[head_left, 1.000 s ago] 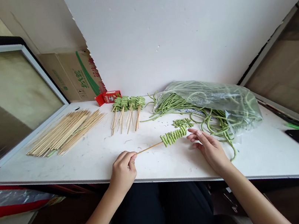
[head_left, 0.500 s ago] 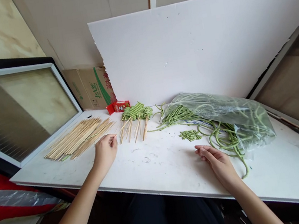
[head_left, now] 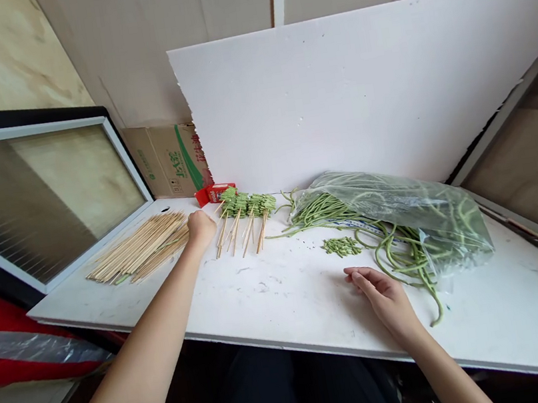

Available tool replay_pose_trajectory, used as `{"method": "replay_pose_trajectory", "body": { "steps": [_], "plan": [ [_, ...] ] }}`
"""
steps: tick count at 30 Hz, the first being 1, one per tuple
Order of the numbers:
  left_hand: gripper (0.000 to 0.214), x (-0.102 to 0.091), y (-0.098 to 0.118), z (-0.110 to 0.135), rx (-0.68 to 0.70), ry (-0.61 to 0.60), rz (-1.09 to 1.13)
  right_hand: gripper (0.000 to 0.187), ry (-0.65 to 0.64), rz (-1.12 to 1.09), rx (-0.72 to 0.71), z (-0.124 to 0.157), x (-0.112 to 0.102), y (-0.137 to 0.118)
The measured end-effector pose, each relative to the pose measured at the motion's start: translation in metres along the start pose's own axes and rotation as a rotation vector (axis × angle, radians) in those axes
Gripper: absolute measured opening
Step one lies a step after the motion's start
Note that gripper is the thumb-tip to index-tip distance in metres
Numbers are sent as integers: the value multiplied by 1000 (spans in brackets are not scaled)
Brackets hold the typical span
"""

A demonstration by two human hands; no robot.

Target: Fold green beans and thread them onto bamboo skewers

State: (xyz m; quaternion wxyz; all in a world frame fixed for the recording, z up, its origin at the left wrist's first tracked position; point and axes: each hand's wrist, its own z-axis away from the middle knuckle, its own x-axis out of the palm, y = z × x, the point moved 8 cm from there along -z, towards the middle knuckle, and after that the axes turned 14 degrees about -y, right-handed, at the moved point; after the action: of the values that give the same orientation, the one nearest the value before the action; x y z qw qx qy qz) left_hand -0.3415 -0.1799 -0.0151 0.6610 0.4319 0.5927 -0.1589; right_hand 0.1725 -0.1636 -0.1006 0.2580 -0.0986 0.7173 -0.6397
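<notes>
My left hand (head_left: 201, 229) is closed at the left end of the skewered green bean pieces (head_left: 248, 204). A bamboo skewer juts from its far side towards those beans; most of that skewer is hidden by my fingers. The loaded skewers lie side by side, their bare sticks pointing towards me. Left of this hand spreads a large pile of plain bamboo skewers (head_left: 138, 244). My right hand (head_left: 381, 292) rests low over the table with loosely bent fingers, and I see nothing in it. Just beyond it sits a small heap of cut green bean pieces (head_left: 340, 247).
A clear plastic bag (head_left: 401, 208) of long green beans (head_left: 323, 210) lies at the right, some beans trailing out. A small red box (head_left: 217, 192) and a cardboard carton (head_left: 169, 159) stand behind. A white board (head_left: 363, 86) backs the white table (head_left: 274, 302).
My left hand has moved forward, from in front of the skewers to beside the loaded ones at the back. My right hand stays near the cut pieces. The view has shifted slightly.
</notes>
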Motion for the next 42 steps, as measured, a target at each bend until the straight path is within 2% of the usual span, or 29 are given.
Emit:
{"method": "replay_pose_trajectory", "body": {
  "steps": [5,10,14,18,31,42],
  "plan": [
    [28,9,8,-3,-38,-23,-48,54,-12,-4,11,0,0,4],
    [34,4,7,1,-33,-23,-89,51,-13,4,7,0,2,0],
    [35,-1,2,2,2,-11,-115,52,-15,25,17,1,5,-2],
    [32,2,0,5,40,-2,-139,52,-37,52,32,1,7,-2],
    [30,12,17,19,93,-19,-148,57,-30,115,15,3,12,-12],
    [19,14,-2,26,-5,-89,-119,59,-38,143,16,3,12,-7]
  ]
}}
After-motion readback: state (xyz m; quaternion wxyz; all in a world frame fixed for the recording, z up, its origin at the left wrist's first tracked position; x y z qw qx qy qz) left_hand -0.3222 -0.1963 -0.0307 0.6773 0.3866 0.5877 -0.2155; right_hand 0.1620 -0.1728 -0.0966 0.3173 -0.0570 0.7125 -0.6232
